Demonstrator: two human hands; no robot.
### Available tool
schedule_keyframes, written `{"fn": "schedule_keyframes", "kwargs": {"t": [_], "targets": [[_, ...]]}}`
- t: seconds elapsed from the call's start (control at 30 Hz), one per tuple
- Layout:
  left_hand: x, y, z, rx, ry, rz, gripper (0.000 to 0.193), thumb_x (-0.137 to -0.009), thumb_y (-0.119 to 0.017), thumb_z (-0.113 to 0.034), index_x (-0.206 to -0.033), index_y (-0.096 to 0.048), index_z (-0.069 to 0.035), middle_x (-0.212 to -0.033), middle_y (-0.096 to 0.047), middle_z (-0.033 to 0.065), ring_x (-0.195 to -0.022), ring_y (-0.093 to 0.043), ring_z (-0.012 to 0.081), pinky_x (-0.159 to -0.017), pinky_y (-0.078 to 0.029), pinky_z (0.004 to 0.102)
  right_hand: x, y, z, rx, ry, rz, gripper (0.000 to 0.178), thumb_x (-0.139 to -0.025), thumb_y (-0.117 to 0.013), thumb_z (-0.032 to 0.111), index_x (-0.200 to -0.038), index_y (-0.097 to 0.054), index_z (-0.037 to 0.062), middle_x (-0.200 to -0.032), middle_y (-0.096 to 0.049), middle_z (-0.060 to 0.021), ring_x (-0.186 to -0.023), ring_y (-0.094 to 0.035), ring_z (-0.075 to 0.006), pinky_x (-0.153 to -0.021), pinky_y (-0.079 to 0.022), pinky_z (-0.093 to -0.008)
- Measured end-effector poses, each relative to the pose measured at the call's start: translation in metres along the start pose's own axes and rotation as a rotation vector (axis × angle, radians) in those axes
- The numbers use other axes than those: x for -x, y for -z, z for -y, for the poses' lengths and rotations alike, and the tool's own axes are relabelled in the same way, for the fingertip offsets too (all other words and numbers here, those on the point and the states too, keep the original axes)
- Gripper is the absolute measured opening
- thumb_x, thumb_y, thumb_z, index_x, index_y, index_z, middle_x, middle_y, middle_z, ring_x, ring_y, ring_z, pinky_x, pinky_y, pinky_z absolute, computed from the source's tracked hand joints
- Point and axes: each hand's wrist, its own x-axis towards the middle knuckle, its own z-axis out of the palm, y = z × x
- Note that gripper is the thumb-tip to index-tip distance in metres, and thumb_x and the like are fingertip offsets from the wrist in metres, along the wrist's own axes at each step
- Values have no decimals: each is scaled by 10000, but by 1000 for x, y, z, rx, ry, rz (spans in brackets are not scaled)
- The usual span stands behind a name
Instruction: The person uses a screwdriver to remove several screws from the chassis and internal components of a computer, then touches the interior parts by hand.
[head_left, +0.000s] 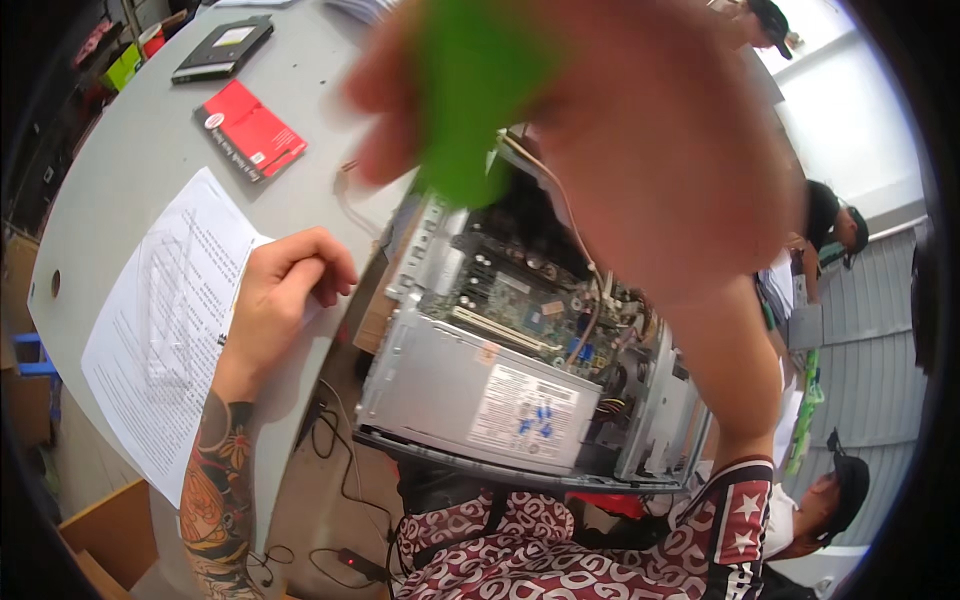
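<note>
Computer case (455, 395) lying open in the middle, just beside the tabletop edge and above the person's red and white clothes (540, 565). Inside, a green board (530, 312) with little slots, a thin brown cable (553, 178) and a big silver part with a white label (505, 390) and blue marks. Over the far end of the case, a bright green thing (465, 130), gripped in the right hand (650, 150). Both very blurry, so too hard to tell what kind of thing. On the other side, the left hand (280, 295), fingers curled in, resting on the edge of some white papers (140, 350) with black print and a grey drawing. Cannot tell if anything is tucked inside those fingers. Farther up the pale tabletop (320, 90), a flat red and black pack (250, 125), and past it a flat black drive (225, 50). Down low, black cords (345, 470) and a small black box (362, 565) with a tiny red light. Near the left rim, a blue stool (37, 365). Off to the right, well apart, people (820, 495) in dark caps.
</note>
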Motion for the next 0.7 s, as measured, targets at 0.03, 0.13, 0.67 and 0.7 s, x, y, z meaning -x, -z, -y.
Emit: {"fn": "schedule_keyframes", "kwargs": {"t": [0.03, 0.13, 0.67, 0.7], "targets": [[-3, -6, -2, -34, -19, -2, 233, -883, -412, 1, -829, -638, 14, -765, -627, 42, -693, -528, 95, -657, -443, 245, 17, 22, 10, 61, 83, -60, 367, -861, -754, 178, -1096, -576, -41, -834, -705, -145, -720, -699, -171, -603, -544, -277], [-8, -16, 9, -121, -28, 19, 223, -886, -412, -11, -815, -620, 25, -752, -607, 69, -676, -535, 119, -651, -431, 247, 68, 71, 13, 280, 343, -327, 324, -920, -703, 313, -1064, -538, 73, -764, -699, -147, -619, -698, -238, -527, -561, -337], [0, -33, -45, -398, -359, -94, 205, -891, -422, 32, -829, -617, 46, -755, -611, 91, -698, -571, 151, -657, -462, 276, 194, 125, -39, 1001, 531, -596, 359, -765, -869, 191, -1014, -660, 39, -841, -672, -38, -587, -590, -100, -548, -474, -248], [1, -47, -64, -461, -422, -44, 194, -875, -436, 44, -835, -626, 46, -761, -620, 94, -705, -584, 157, -656, -472, 284, 198, 123, -41, 966, 493, -596, 364, -759, -870, 188, -1012, -655, 39, -840, -649, -35, -570, -566, -105, -527, -457, -244]]}}
